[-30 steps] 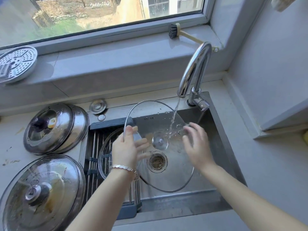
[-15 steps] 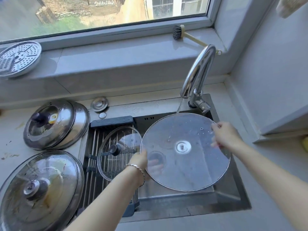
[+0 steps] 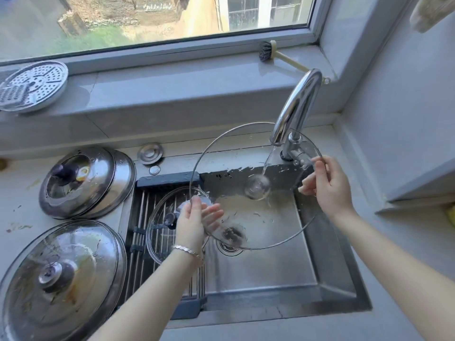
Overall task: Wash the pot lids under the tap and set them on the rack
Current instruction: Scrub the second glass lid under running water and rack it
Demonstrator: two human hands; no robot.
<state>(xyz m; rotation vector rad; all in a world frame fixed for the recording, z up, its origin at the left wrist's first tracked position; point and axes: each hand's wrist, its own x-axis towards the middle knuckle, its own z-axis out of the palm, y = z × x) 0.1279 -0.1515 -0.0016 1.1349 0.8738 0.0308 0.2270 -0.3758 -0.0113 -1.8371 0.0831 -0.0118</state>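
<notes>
Nearest, on the counter point(image 3: 14, 193) left of the sink point(image 3: 320, 271), lies a large soiled lid point(image 3: 61, 279), knob up. Beyond it rests a domed steel lid point(image 3: 83, 180) with a dark knob, stacked on another.

The rack point(image 3: 140, 217), steel rods in a dark frame, spans the left part of the sink. A small glass lid point(image 3: 162, 239) lies flat on it, dark knob up.

The large glass lid point(image 3: 256, 188) is held tilted above the basin, clear of the rack, its knob facing the viewer. The left hand point(image 3: 194, 222), with a bracelet point(image 3: 187, 251) at the wrist, supports the lower left rim: the fingers are straight and spread behind the glass, the thumb on the near side. The right hand point(image 3: 330, 188) pinches the upper right rim between curled fingers and thumb.

The tap point(image 3: 298, 107) arches over the lid's upper edge. Its water stream point(image 3: 267, 161) strikes the glass just above the knob. The drain point(image 3: 230, 239) shows through the lid's lower part.

Behind the sink edge lies a small metal disc point(image 3: 150, 153). On the windowsill point(image 3: 172, 89) rest a perforated steamer plate point(image 3: 32, 86) at the left and a brush point(image 3: 267, 51) at the right.
</notes>
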